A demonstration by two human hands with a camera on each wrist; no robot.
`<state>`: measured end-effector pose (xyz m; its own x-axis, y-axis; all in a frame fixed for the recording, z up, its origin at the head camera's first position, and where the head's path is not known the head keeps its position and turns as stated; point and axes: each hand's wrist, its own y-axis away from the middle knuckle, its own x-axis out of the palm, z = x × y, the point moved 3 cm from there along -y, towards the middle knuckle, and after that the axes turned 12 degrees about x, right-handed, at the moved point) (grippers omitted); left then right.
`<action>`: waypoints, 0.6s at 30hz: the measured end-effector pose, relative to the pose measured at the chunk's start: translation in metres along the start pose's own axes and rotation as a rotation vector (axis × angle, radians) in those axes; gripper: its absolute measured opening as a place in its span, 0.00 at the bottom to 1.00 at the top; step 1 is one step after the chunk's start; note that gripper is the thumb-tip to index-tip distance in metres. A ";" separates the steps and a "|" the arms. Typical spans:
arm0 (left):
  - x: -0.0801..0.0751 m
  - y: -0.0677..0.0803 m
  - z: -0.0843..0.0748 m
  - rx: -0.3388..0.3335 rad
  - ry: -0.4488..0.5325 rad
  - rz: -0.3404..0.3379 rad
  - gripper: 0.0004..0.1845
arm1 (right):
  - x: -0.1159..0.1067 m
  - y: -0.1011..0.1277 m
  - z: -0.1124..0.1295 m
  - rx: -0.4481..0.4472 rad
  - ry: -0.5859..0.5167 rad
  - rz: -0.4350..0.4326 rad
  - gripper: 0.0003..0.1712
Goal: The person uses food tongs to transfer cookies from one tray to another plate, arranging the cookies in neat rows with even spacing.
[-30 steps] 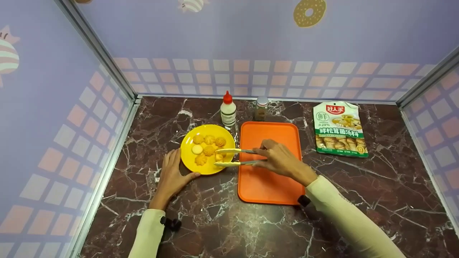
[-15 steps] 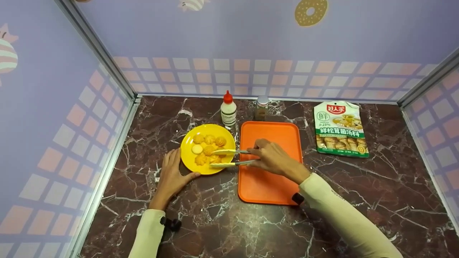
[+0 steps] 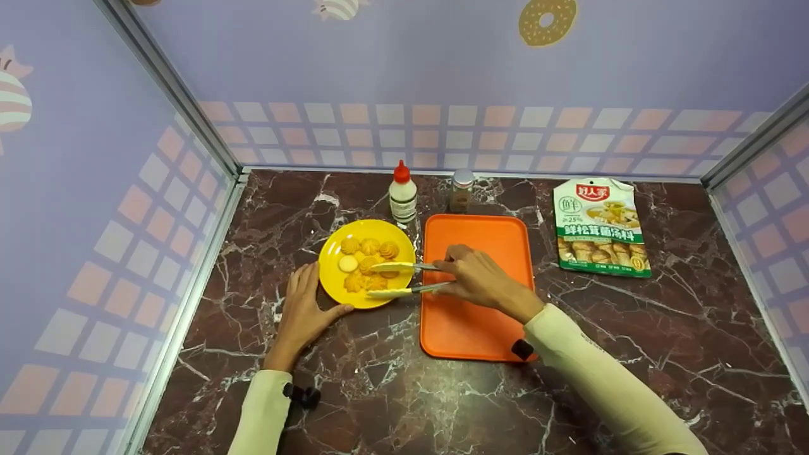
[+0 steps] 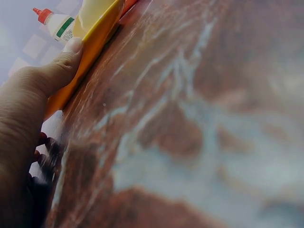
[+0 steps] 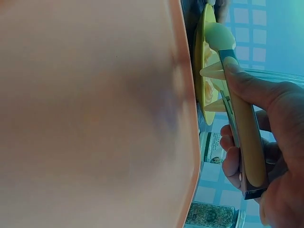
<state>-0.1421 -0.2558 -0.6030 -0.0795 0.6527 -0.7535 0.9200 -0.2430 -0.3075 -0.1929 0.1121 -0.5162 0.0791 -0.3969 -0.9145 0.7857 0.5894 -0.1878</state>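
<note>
A yellow plate (image 3: 328, 287) holds several piped butter cookies (image 3: 389, 250) and a smooth pale round piece (image 3: 347, 263). My left hand (image 3: 305, 316) rests at the plate's left edge, fingers stretched along the rim and thumb against the near side. My right hand (image 3: 480, 278) grips tongs (image 5: 244, 128) with yellow tips, its thumb along one arm in the right wrist view. Over the plate's right half the two tips are spread apart, one on each side of a cookie (image 3: 377, 282). The upper tip partly covers neighbouring cookies.
An orange tray (image 3: 474, 338) lies right of the plate, under my right hand. Behind them stand a red-capped squeeze bottle (image 3: 402, 196) and a spice jar (image 3: 461, 193). A green and white food pouch (image 3: 600, 230) lies farther right. Patterned panels (image 3: 442, 136) wall in the marbled table.
My right hand has shifted slightly left, bringing the tongs' tips farther over the plate, around a cookie at its near side. The left hand and plate stay in place.
</note>
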 end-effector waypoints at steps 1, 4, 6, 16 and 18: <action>0.000 0.000 0.000 0.003 0.000 0.000 0.69 | -0.001 0.001 -0.001 0.002 -0.002 -0.004 0.29; 0.001 -0.001 -0.001 0.009 -0.003 0.001 0.68 | -0.003 0.004 -0.003 0.009 -0.008 -0.016 0.29; 0.001 -0.001 -0.001 0.007 -0.007 0.003 0.69 | -0.005 0.006 -0.006 0.015 -0.020 -0.027 0.28; 0.002 0.000 0.000 0.005 -0.007 -0.006 0.69 | -0.014 0.021 -0.022 0.066 -0.070 -0.068 0.30; 0.002 0.000 0.000 0.004 -0.008 -0.005 0.69 | -0.015 0.024 -0.024 0.072 -0.072 -0.075 0.30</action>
<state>-0.1422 -0.2547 -0.6041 -0.0871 0.6479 -0.7568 0.9181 -0.2426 -0.3134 -0.1903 0.1490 -0.5155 0.0599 -0.4889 -0.8703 0.8327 0.5053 -0.2265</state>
